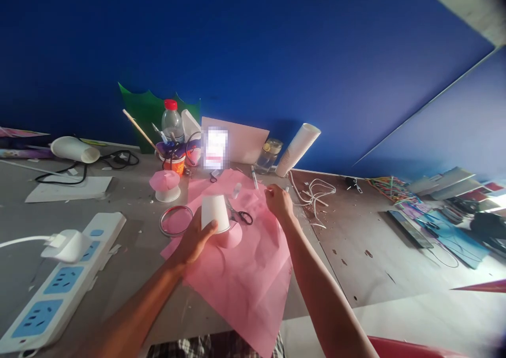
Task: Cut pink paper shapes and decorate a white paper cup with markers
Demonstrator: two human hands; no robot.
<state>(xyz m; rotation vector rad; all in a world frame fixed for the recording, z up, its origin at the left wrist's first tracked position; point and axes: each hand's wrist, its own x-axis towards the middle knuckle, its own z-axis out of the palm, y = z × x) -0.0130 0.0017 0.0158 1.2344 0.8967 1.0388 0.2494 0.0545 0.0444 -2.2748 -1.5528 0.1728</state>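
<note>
My left hand [196, 236] is closed around a white paper cup [215, 213], turned upside down over a large sheet of pink paper [253, 273]. Just below the cup's rim shows a rounded pink paper piece [232, 235]; whether it is attached I cannot tell. My right hand [280, 202] is curled over the sheet's right side, its fingers pinched; what they hold, if anything, is hidden. Black-handled scissors [245, 218] lie beside the cup. A white pen-like stick [254, 177] lies left of my right hand. Left of the cup are a tape roll [176, 221] and a pink-topped paper cup [167, 189].
A power strip [67, 279] with a white charger plugged in lies at left. At the back stand a red-capped bottle [172, 121], a lit, blurred screen [215, 148], a glass jar [269, 155] and a leaning stack of cups [298, 148]. A white cable [316, 192] lies at right.
</note>
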